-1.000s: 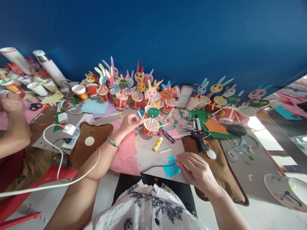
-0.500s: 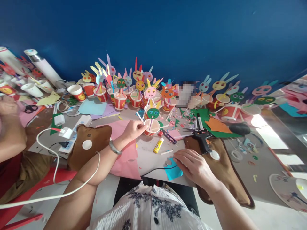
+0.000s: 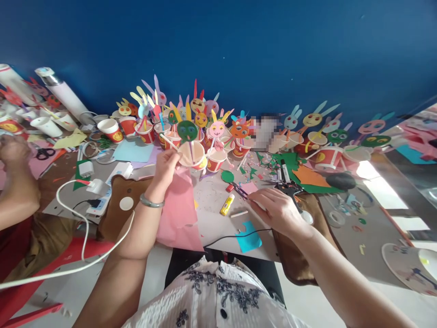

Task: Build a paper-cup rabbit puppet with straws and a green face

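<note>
My left hand (image 3: 166,166) is closed on the rim of a paper cup (image 3: 191,154), held raised and tilted above the table. A green paper rabbit face (image 3: 187,130) with yellow ears stands up on a strip from this cup. My right hand (image 3: 273,205) is over the table on the right, fingers loosely stretched and thumb apart. Its fingertips are at the end of a dark slim cutting tool (image 3: 239,190), partly hidden by them; a grip on it does not show. A yellow glue stick (image 3: 227,205) lies nearby, with a red cap (image 3: 229,187) and a green paper disc (image 3: 227,176) behind.
Decorated cups (image 3: 216,159) line the blue wall. A black glue gun (image 3: 288,187) lies on a brown cushion (image 3: 317,218). Pink paper (image 3: 179,214), blue paper (image 3: 249,237) and a power strip (image 3: 109,189) are around. Another person's arm (image 3: 20,182) is at left.
My left hand has lifted the green rabbit cup and brought it leftward. The right hand has moved up and away from the blue paper, to the dark tool.
</note>
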Tool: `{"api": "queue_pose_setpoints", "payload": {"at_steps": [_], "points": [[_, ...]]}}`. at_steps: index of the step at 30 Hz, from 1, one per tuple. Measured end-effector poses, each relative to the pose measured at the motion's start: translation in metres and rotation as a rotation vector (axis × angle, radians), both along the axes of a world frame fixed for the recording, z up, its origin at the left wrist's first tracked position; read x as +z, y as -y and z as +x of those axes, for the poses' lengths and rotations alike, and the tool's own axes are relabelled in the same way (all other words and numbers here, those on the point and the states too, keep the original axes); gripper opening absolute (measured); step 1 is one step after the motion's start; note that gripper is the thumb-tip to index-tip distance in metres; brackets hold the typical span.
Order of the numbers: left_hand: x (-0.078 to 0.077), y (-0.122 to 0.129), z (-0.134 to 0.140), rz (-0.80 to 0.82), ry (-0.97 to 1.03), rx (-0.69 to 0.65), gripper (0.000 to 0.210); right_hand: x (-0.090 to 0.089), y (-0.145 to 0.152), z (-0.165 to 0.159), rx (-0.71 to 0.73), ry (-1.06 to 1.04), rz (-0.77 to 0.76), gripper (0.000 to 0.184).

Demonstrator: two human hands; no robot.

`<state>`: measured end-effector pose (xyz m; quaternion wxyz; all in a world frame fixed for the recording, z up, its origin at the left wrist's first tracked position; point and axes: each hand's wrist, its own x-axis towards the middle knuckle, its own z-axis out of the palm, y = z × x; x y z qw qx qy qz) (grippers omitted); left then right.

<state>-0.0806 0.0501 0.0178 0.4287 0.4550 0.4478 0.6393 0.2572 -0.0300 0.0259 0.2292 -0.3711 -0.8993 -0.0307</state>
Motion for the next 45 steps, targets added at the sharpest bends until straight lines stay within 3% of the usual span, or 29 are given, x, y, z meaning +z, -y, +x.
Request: {"api": "queue_pose_setpoints", "payload": {"at_steps": [4,10,15,20,23,27,30,32,35,40,45], "points": [[0.002,-0.007,-0.004,0.047,0.112,0.191,0.035,-0.002,-0.035,-0.021,-0.136,0.069,0.006,0.025],[0.0,-0.015,-0.006,0.045,0.14,0.376,0.04,-0.006,-0.085,-0.063,-0.362,0.172,-0.155,0.04],[-0.001,-0.019,-0.012,0.046,0.18,0.42,0.044,-0.009,-0.108,-0.086,-0.393,0.252,-0.215,0.038],[-0.002,-0.02,-0.013,0.056,0.205,0.427,0.045,-0.01,-0.111,-0.087,-0.387,0.267,-0.209,0.03],[-0.001,-0.02,-0.013,0.059,0.222,0.438,0.043,0.003,-0.105,-0.077,-0.358,0.164,-0.127,0.03],[0.0,-0.02,-0.011,0.053,0.244,0.434,0.045,0.039,-0.097,-0.063,-0.331,0.009,0.015,0.036],[-0.001,-0.021,-0.012,0.083,0.258,0.429,0.046,0.059,-0.095,-0.061,-0.321,0.007,0.077,0.041],[-0.002,-0.022,-0.015,0.108,0.263,0.443,0.045,0.062,-0.096,-0.068,-0.312,0.051,0.096,0.042],[-0.003,-0.023,-0.02,0.115,0.264,0.489,0.042,0.05,-0.1,-0.087,-0.307,0.172,0.07,0.042],[0.0,-0.023,-0.026,0.133,0.238,0.542,0.035,0.02,-0.107,-0.129,-0.306,0.377,-0.113,0.037],[0.003,-0.022,-0.025,0.139,0.238,0.575,0.035,0.001,-0.114,-0.158,-0.315,0.455,-0.202,0.036]]}}
